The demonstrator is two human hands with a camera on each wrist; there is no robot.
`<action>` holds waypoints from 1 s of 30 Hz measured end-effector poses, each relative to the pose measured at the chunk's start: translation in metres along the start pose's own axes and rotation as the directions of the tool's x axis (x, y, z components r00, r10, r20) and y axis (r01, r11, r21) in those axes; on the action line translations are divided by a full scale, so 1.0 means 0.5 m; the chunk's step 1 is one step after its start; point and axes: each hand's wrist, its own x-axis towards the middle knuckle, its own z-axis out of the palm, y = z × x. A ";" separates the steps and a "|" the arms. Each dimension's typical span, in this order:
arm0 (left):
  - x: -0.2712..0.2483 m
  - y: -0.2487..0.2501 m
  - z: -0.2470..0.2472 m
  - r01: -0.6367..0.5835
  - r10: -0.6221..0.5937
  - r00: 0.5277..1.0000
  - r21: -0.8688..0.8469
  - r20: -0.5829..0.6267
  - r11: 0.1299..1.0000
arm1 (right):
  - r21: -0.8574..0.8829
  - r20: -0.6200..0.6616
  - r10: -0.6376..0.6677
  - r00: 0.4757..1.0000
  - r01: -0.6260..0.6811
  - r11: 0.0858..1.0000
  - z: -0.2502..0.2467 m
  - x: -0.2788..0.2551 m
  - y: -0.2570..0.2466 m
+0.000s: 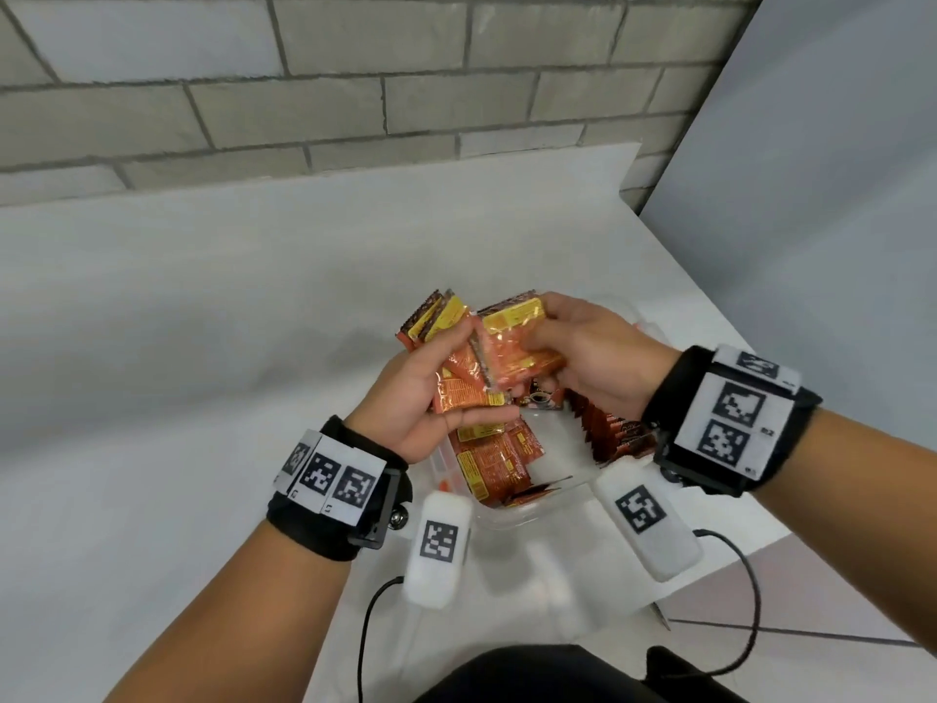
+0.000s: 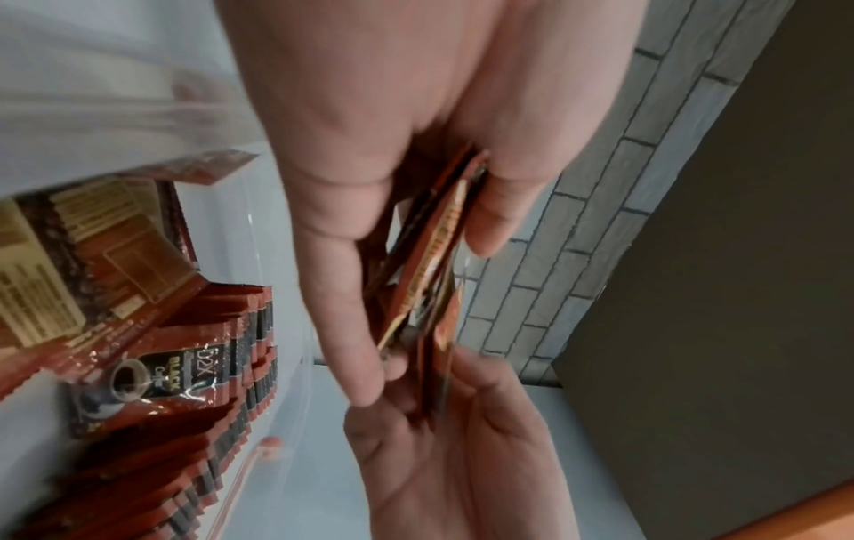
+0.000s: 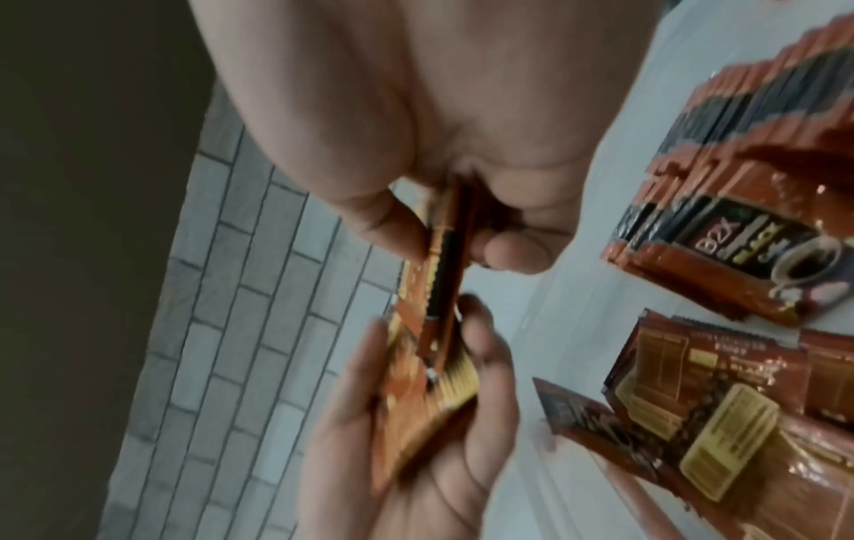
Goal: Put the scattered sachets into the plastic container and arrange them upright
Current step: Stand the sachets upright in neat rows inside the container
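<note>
Grey brick wall (image 1: pixel 324 109) at the back, white table (image 1: pixel 177 322) in front of it, and that's about all the room the head view gives. Both hands sit above the clear plastic container (image 1: pixel 537 507), whose far side is totally blocked by them. The left hand (image 1: pixel 421 398) is curled round a fanned bunch of orange sachets (image 1: pixel 456 378), and the right hand (image 1: pixel 588 357) pinches a second bunch (image 1: pixel 512 337) just beside it; the 2 bunches overlap, so it's hard to say where one ends. Inside the container, loose sachets (image 1: pixel 492 459) lie flat on the left, and a packed row (image 1: pixel 603 428) stands upright on the right, partly hidden under the right wrist. Can't count any of them.

Left wrist view is pretty blurry. The left hand (image 2: pixel 406 146) has fingers and thumb clamped on its sachets (image 2: pixel 434 255), seen edge-on, so no print is readable. The right hand (image 2: pixel 453 456) comes in from below, cut off at the frame edge. The upright row (image 2: pixel 221 365) shows at left, with 1 front reading "BLACK".

Right wrist view: the right hand (image 3: pixel 416 128) nips its bunch (image 3: pixel 439 255) between thumb and fingers. The left hand (image 3: pixel 406 438) below holds its own stack (image 3: pixel 416 394), smeared by blur. The upright row (image 3: pixel 739 182) and flat sachets (image 3: pixel 693 402) sit off to the right, cropped.
</note>
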 end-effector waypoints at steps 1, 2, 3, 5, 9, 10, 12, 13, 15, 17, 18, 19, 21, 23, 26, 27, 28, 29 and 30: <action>-0.001 -0.001 0.006 -0.016 0.016 1.000 0.022 -0.001 1.000 | -0.038 0.011 -0.027 1.000 0.027 0.999 0.007 0.003 0.003; -0.001 -0.003 0.009 -0.036 0.036 0.999 0.032 -0.008 0.999 | -0.098 0.011 -0.055 0.998 0.055 0.994 0.012 0.006 0.006; -0.002 -0.003 0.009 -0.054 0.055 0.998 0.027 -0.021 0.998 | -0.169 0.008 -0.084 0.996 0.084 0.982 0.014 0.008 0.006; -0.003 -0.001 0.006 -0.076 0.076 0.995 -0.003 -0.064 0.997 | -0.260 -0.021 -0.112 0.993 0.103 0.960 0.011 0.009 0.009; -0.002 0.004 -0.014 -0.118 0.106 0.982 -0.066 -0.158 0.991 | -0.282 -0.191 0.119 0.974 -0.171 0.944 -0.009 0.012 0.035; -0.002 0.003 -0.018 -0.124 0.109 0.979 -0.075 -0.175 0.989 | -0.351 -0.186 0.216 0.958 -0.270 0.897 -0.014 0.015 0.048; 0.000 -0.003 -0.023 -0.119 0.102 0.976 -0.081 -0.191 0.990 | -0.458 -0.154 0.381 0.912 -0.408 0.790 -0.016 0.030 0.071; 0.001 -0.006 -0.024 -0.113 0.096 0.976 -0.082 -0.195 0.990 | -0.473 -0.157 0.445 0.882 -0.463 0.750 -0.013 0.042 0.084; 0.002 -0.013 -0.024 -0.100 0.080 0.977 -0.092 -0.198 0.991 | -0.483 -0.152 0.550 0.821 -0.547 0.684 -0.005 0.059 0.103; 0.004 -0.020 -0.026 -0.087 0.064 0.978 -0.112 -0.197 0.990 | -0.466 -0.155 0.610 0.777 -0.602 0.649 0.004 0.070 0.115; 0.004 -0.022 -0.028 -0.080 0.056 0.979 -0.121 -0.194 0.989 | -0.478 -0.147 0.622 0.769 -0.606 0.636 0.007 0.076 0.119; 0.004 -0.023 -0.030 -0.074 0.049 0.980 -0.128 -0.191 0.989 | -0.492 -0.141 0.633 0.761 -0.609 0.622 0.010 0.080 0.122; 0.004 -0.025 -0.034 -0.066 0.039 0.982 -0.140 -0.185 0.988 | -0.505 -0.143 0.655 0.742 -0.624 0.596 0.012 0.087 0.126; 0.005 -0.024 -0.037 -0.059 0.031 0.985 -0.157 -0.172 0.986 | -0.533 -0.126 0.659 0.742 -0.611 0.585 0.012 0.092 0.129; 0.006 -0.024 -0.037 -0.048 0.021 0.987 -0.165 -0.161 0.985 | -0.526 -0.086 0.687 0.721 -0.619 0.584 0.011 0.092 0.134; 0.006 -0.025 -0.038 -0.044 0.018 0.987 -0.161 -0.159 0.986 | -0.529 -0.092 0.688 0.720 -0.621 0.578 0.009 0.092 0.135; 0.007 -0.025 -0.038 -0.041 0.016 0.987 -0.155 -0.161 0.987 | -0.539 -0.105 0.686 0.721 -0.621 0.570 0.009 0.091 0.134; 0.007 -0.025 -0.039 -0.040 0.015 0.986 -0.151 -0.163 0.988 | -0.545 -0.111 0.677 0.728 -0.614 0.571 0.009 0.089 0.134; 0.008 -0.025 -0.038 -0.038 0.013 0.986 -0.149 -0.164 0.988 | -0.548 -0.119 0.668 0.735 -0.610 0.573 0.009 0.088 0.132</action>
